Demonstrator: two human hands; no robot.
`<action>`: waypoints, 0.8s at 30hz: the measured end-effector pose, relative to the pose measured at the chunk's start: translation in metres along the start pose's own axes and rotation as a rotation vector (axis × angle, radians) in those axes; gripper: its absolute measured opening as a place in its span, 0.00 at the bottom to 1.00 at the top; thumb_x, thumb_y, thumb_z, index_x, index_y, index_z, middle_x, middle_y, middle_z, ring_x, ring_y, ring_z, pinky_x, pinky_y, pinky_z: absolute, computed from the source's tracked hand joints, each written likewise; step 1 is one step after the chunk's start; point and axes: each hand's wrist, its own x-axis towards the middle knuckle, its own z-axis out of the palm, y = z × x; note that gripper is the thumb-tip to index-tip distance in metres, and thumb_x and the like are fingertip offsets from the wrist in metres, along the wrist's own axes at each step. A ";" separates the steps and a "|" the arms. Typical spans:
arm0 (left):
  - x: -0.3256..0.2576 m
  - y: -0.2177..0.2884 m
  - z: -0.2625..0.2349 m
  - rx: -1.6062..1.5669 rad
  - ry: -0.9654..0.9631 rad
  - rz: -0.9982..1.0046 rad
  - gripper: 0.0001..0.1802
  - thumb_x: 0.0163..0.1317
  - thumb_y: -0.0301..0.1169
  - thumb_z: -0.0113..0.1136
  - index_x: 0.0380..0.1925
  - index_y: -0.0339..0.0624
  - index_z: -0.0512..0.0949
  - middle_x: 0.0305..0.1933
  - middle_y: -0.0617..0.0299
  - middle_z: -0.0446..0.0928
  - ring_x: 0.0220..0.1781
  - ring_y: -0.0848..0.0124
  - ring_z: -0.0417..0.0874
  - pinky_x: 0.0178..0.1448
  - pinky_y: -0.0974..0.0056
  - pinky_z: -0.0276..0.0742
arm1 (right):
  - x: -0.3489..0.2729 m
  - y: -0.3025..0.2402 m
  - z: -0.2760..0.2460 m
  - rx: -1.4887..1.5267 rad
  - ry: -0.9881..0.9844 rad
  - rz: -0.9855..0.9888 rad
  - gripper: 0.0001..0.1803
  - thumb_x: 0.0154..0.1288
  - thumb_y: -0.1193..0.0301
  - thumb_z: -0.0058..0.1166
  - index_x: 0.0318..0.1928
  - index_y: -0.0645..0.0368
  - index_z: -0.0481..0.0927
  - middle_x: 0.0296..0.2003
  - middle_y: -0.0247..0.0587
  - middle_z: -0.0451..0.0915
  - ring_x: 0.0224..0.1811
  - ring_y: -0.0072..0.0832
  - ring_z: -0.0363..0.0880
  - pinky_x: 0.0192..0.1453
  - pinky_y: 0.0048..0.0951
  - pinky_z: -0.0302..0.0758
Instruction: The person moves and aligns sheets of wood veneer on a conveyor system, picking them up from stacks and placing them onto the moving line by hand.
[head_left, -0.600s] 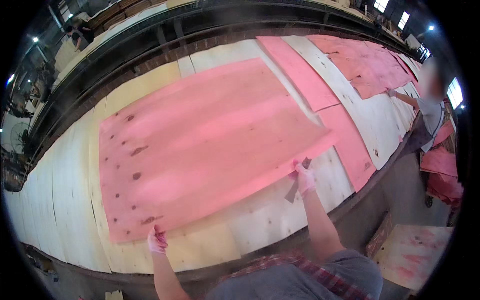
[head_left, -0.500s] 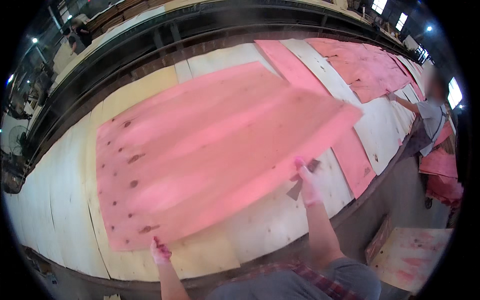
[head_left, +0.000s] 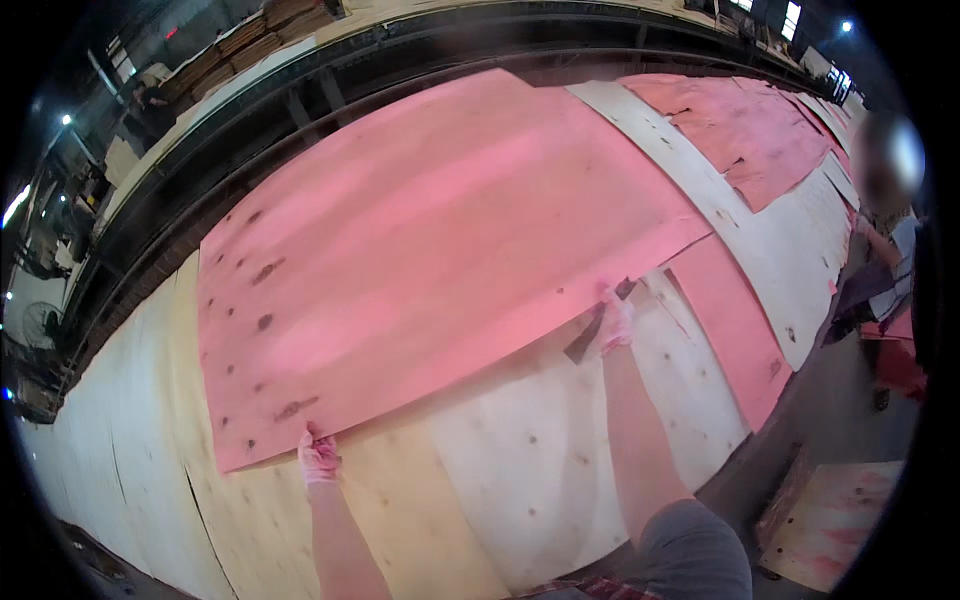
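A large pink veneer sheet (head_left: 430,260) with dark knots along its left side spans the middle of the view. Its near edge is lifted off the pale veneer sheets (head_left: 520,450) beneath. My left hand (head_left: 319,456), in a pink-stained glove, pinches that edge near the left corner. Farther right, my right hand (head_left: 617,325) is closed on the same edge, its glove stained as well. A dark flat blade-like tool (head_left: 585,340) pokes out on both sides of my right hand; its exact kind I cannot make out. Fingertips under the sheet are hidden.
A narrow pink strip (head_left: 730,330) and a long whitish strip (head_left: 770,270) lie to the right, before another pink sheet (head_left: 740,130). A co-worker (head_left: 890,230) stands at the far right. Dark rails (head_left: 350,85) run behind; a pink-stained board (head_left: 830,520) sits low right.
The pink sheet has moved away from me toward the far side, both hands still on its near edge. More pale veneer shows in front. The co-worker appears farther right and partly cut off.
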 end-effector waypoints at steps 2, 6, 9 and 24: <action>0.013 -0.005 -0.009 -0.023 0.116 0.099 0.12 0.55 0.30 0.59 0.40 0.46 0.78 0.42 0.67 0.80 0.44 0.73 0.79 0.34 0.77 0.76 | 0.004 0.008 0.018 -0.130 -0.011 0.001 0.16 0.54 0.72 0.51 0.44 0.65 0.76 0.37 0.39 0.79 0.32 0.26 0.76 0.33 0.26 0.73; 0.011 -0.013 -0.027 -0.065 0.091 0.084 0.13 0.53 0.29 0.60 0.41 0.45 0.77 0.42 0.68 0.80 0.44 0.73 0.78 0.39 0.75 0.77 | -0.006 0.004 0.018 -0.132 -0.006 0.022 0.14 0.55 0.72 0.51 0.41 0.65 0.77 0.34 0.37 0.79 0.26 0.24 0.75 0.28 0.25 0.73; 0.000 -0.017 -0.004 -0.110 0.251 0.163 0.16 0.55 0.31 0.58 0.45 0.45 0.76 0.46 0.66 0.78 0.40 0.76 0.78 0.33 0.75 0.76 | -0.045 -0.020 0.024 -0.086 -0.040 -0.083 0.13 0.56 0.71 0.53 0.42 0.64 0.77 0.32 0.35 0.79 0.25 0.25 0.75 0.29 0.25 0.73; -0.098 0.014 -0.057 0.122 -0.117 -0.084 0.22 0.60 0.38 0.51 0.54 0.46 0.69 0.55 0.61 0.72 0.56 0.70 0.73 0.52 0.64 0.75 | -0.123 -0.118 0.061 -0.334 -0.169 -0.152 0.11 0.55 0.70 0.54 0.35 0.66 0.78 0.26 0.36 0.77 0.21 0.23 0.73 0.26 0.24 0.71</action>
